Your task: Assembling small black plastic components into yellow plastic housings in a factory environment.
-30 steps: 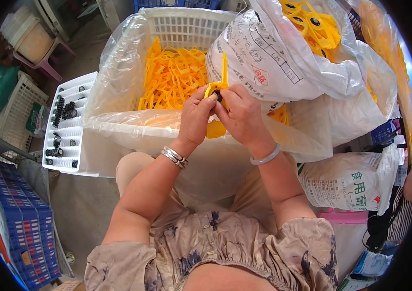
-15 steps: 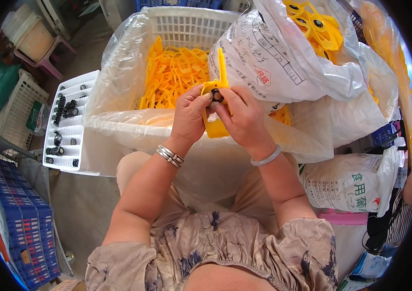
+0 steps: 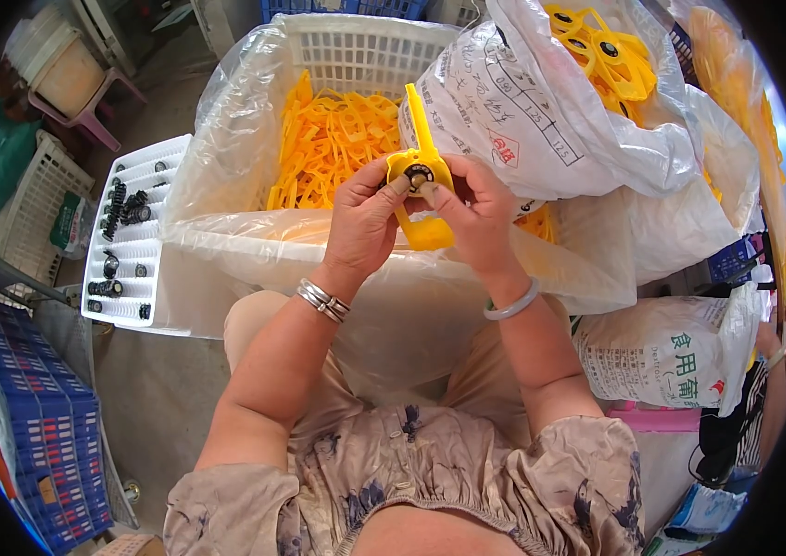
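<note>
A yellow plastic part (image 3: 427, 234) with a long narrow handle and an open frame is held up between my two hands. A small round black disc (image 3: 419, 176) sits in its wider middle. My left hand (image 3: 365, 215) grips the part's left side, the thumb at the disc's edge. From the other side, my right hand (image 3: 478, 211) grips it too, its thumb on the lower part of the disc and its fingers behind. Behind the hands, a plastic-lined white crate (image 3: 337, 48) holds a heap of similar yellow parts (image 3: 333, 139).
To the left, a white ribbed tray (image 3: 133, 255) carries rows of black discs. A white woven sack (image 3: 513, 111) with yellow parts (image 3: 608, 56) bearing black discs leans at the right. Blue crates (image 3: 45, 426) stand at lower left, another printed sack (image 3: 661, 352) at right.
The yellow part has tilted so its face and the black disc show more fully. My right hand's fingers have shifted behind it, and its thumb now lies on the disc.
</note>
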`<act>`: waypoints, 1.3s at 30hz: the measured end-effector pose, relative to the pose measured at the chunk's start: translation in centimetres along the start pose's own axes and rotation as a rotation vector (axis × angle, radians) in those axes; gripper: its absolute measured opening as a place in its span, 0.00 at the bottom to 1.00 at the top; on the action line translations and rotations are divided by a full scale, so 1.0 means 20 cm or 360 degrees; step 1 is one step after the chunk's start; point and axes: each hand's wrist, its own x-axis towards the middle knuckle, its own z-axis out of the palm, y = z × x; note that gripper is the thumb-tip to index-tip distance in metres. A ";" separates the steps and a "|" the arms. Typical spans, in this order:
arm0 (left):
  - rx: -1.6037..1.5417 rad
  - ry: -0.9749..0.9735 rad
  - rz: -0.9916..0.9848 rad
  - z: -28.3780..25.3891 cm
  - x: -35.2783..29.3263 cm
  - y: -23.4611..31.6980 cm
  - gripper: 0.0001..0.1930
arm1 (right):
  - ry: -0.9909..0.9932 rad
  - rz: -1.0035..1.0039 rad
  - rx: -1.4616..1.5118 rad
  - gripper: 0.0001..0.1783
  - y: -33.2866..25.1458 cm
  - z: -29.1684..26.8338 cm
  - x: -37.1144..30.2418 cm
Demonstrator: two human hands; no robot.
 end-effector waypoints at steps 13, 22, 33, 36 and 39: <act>0.0376 -0.0059 -0.0045 0.02 -0.01 0.01 0.08 | -0.0056 0.0047 -0.0197 0.12 0.02 -0.05 0.00; 0.0605 0.0037 0.0057 0.01 -0.02 0.01 0.08 | -0.0171 0.0042 -0.0242 0.14 0.02 -0.04 0.00; 0.0598 -0.0017 0.0014 0.03 0.00 0.03 0.13 | -0.0064 0.0249 0.0006 0.12 0.03 -0.06 0.03; 0.0642 0.0059 0.0038 0.04 0.00 0.02 0.13 | -0.0055 0.0251 -0.0107 0.11 -0.01 -0.05 0.03; 0.0782 0.0001 0.0087 0.07 0.01 0.02 0.14 | 0.0033 0.0208 -0.0220 0.10 0.01 -0.07 0.01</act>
